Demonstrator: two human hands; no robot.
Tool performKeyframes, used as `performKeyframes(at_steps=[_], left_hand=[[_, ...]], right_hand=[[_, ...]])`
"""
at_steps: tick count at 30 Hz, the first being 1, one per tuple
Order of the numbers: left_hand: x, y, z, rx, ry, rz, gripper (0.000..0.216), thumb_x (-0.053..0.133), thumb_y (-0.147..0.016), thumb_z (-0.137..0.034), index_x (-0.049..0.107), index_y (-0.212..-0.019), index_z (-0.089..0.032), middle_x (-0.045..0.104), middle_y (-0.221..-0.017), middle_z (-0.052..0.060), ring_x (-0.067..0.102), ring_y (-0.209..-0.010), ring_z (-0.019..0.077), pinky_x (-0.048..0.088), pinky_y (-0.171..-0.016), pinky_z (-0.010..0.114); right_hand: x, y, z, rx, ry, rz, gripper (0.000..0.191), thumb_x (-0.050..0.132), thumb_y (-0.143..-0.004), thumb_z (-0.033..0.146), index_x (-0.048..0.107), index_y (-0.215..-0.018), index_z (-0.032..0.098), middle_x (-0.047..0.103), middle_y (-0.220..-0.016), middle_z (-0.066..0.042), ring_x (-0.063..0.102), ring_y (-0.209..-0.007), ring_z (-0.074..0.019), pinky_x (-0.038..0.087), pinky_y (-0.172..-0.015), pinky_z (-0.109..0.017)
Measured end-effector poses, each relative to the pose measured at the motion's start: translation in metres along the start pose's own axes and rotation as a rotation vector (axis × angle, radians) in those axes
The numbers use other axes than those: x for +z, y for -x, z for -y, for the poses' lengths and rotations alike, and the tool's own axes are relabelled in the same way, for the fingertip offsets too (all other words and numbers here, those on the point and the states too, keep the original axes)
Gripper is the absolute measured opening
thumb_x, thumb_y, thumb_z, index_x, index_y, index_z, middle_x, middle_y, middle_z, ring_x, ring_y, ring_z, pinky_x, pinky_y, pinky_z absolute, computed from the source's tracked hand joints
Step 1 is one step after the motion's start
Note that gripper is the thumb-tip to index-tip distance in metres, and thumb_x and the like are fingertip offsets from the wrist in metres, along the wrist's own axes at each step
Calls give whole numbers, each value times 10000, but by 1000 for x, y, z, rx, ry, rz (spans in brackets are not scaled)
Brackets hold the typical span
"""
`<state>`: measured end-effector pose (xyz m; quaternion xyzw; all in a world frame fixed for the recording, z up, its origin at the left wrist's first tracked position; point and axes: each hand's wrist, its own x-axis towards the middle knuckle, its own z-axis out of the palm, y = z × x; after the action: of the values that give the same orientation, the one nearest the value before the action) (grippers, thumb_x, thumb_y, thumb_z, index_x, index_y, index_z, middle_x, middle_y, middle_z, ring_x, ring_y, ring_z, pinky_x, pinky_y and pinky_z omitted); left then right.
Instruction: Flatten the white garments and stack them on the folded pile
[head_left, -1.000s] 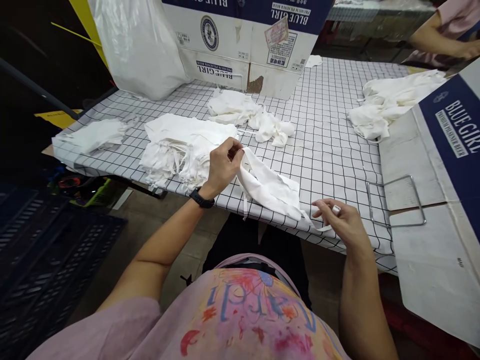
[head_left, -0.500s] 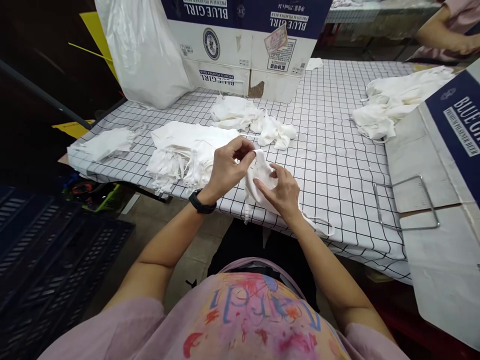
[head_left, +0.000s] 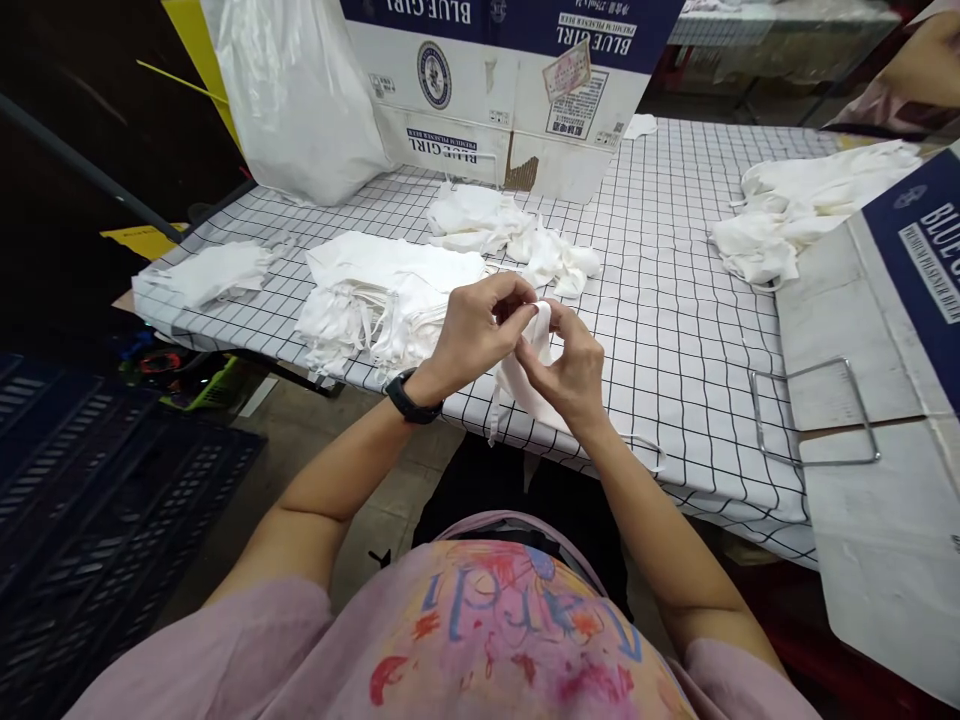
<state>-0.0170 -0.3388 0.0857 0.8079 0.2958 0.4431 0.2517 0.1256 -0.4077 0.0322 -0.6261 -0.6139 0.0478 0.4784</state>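
Observation:
My left hand (head_left: 476, 335) and my right hand (head_left: 566, 362) meet over the near edge of the checked table (head_left: 675, 300). Both pinch the top of one white cloth piece (head_left: 525, 385), which hangs folded between them with a thin strap trailing to the right. A black watch sits on my left wrist. Just left of my hands lies a flat stack of white cloth pieces (head_left: 379, 290) with straps hanging off its near side. A loose heap of white cloth (head_left: 514, 235) lies behind my hands.
A large Blue Girl carton (head_left: 510, 80) and a white plastic bag (head_left: 300, 95) stand at the back. Another cloth pile (head_left: 802, 210) lies far right, a small one (head_left: 214, 275) far left. A flattened carton with a wire frame (head_left: 814, 410) is at right. Another person's arm (head_left: 922, 60) shows top right.
My right hand came in from the table's near right edge to the cloth piece and now pinches its top beside my left hand. The cloth has been gathered up between both hands.

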Motion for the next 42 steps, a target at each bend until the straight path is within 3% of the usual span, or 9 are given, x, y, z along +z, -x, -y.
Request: performKeyframes(at_steps=[4,10,15,18,22,28,35,39,42], left_hand=[[0,-2,-4,76,-46,1,85,645,-860,-105,657,-830,-183,688,-785,-14,606,-696,108,500,-658,257],[-14,-9,-6,83,-102,-7,75,641,-869,-122,654,-845,-191,698,-822,-14,626,-732,121,519,-683,271],[-31,-16,8,74,-236,-80,84,615,-866,-122,645,-848,-199,682,-841,-9,622,-767,135,532,-732,297],[-37,-22,16,73,-288,-79,80,603,-861,-131,643,-838,-196,676,-835,-3,612,-767,140,523,-744,303],[-36,-30,24,82,-300,-54,91,595,-842,-127,646,-817,-198,662,-813,9,586,-738,148,506,-746,317],[-29,-35,36,91,-334,-8,95,584,-811,-131,646,-804,-204,623,-781,11,551,-714,157,483,-738,325],[-18,-32,37,83,-322,-69,136,570,-785,-106,667,-822,-195,654,-825,22,584,-725,156,480,-700,315],[6,-5,55,-102,-315,173,132,582,-714,-106,681,-753,-183,702,-772,40,611,-683,179,454,-594,300],[25,23,73,-248,-328,313,109,584,-703,-130,669,-671,-190,719,-714,40,621,-660,193,443,-584,306]], right_hand=[[6,-3,6,35,-1,-32,425,579,-948,434,619,-1318,230,740,-1187,-103,708,-1012,-260,571,-879,-407],[-4,-14,-16,158,246,-1,283,545,-858,209,752,-1049,195,753,-848,-76,677,-737,-248,530,-685,-378],[-50,-23,-45,264,218,7,393,554,-771,128,804,-1066,199,781,-887,-71,706,-788,-256,573,-692,-393],[-85,-31,-59,305,164,24,333,610,-740,149,841,-971,215,802,-947,-74,736,-887,-288,601,-770,-431],[-120,-45,-73,377,69,49,259,669,-771,209,856,-949,227,807,-928,-74,749,-895,-284,598,-749,-406],[-147,-52,-84,384,317,-48,220,725,-749,200,857,-925,209,773,-767,-55,733,-800,-273,581,-768,-411],[-147,-43,-80,402,316,-124,270,703,-788,258,844,-1004,177,758,-751,-45,680,-581,-226,568,-603,-379],[-127,-29,-95,541,355,146,229,768,-778,323,836,-925,162,697,-631,-37,625,-504,-220,541,-586,-394],[-110,-9,-108,533,454,273,279,792,-783,404,824,-923,165,756,-813,-104,696,-701,-282,560,-694,-447]])
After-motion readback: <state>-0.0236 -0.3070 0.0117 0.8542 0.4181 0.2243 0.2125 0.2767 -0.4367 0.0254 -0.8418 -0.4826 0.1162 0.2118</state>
